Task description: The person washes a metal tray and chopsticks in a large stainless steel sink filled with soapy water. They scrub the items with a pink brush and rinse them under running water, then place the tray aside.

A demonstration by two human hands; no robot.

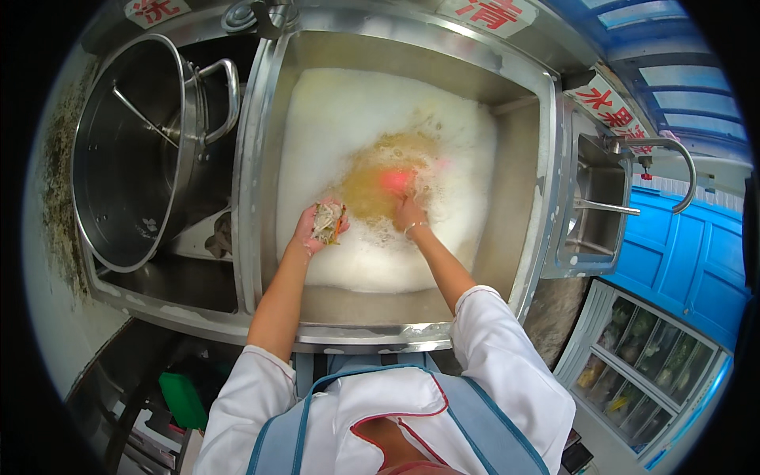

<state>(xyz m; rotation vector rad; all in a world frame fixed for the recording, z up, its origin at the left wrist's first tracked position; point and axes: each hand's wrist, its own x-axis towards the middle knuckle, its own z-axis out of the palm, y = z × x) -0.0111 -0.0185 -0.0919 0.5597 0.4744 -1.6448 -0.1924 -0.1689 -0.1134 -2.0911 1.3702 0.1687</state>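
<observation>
My left hand (309, 228) is palm up over the left part of the foam, cupping a clump of wet food scraps (326, 222) with pale strands and orange and green bits. Partly under the surface, my right hand (409, 211) touches or lies beside a pink-red object (395, 179), blurred by the water; whether the fingers grip it cannot be told. Both hands are inside a large stainless steel sink (380, 306) filled with cloudy yellowish water (371, 190) and white foam (332, 119).
A large steel pot (184, 148) stands tilted in the left basin, near a cloth-like brown item (221, 236). A small sink (594, 222) with a curved faucet (689, 166) is at the right. Beyond it are a blue door (671, 255) and a glass-front fridge (641, 368).
</observation>
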